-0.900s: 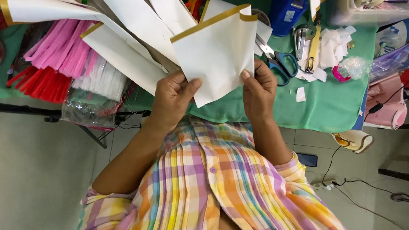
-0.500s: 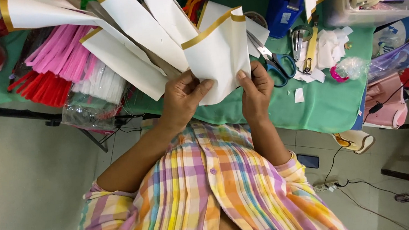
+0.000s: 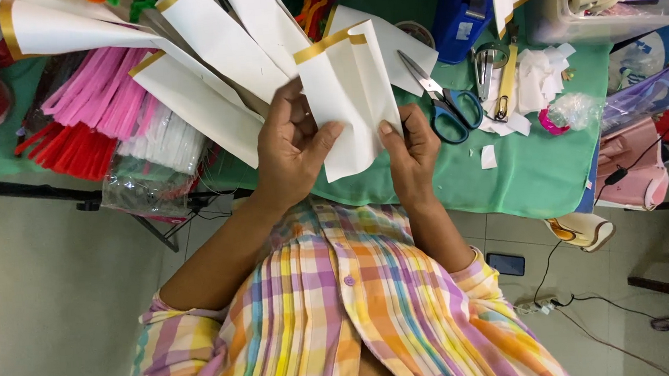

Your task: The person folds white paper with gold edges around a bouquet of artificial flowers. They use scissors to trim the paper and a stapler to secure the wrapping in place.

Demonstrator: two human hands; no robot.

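Nearest the camera, at the bottom of the frame, I am seeing the pastel plaid shirt [image 3: 338, 325], with both forearms reaching up from it toward frame centre. My left hand [image 3: 291, 147] is curling around the left edge of the white paper sheet with a gold band [image 3: 347, 98], thumb lying across its face and fingers closed behind it. My right hand [image 3: 412, 149] is pinching the sheet's right edge, thumb on the front, fingers tucked behind. The sheet is standing folded into lengthwise pleats, just above centre, gold band at its top, held over the near edge of the green table cloth [image 3: 527, 171]. Just right of my right hand, blue-handled scissors [image 3: 444, 98] are lying on the cloth, with white paper scraps [image 3: 535, 82] beyond them. Fanning out toward the upper left are more white gold-edged sheets [image 3: 205, 86]. Left of those, bundles of pink, red and white pipe cleaners [image 3: 111, 119] are lying at the table's edge.
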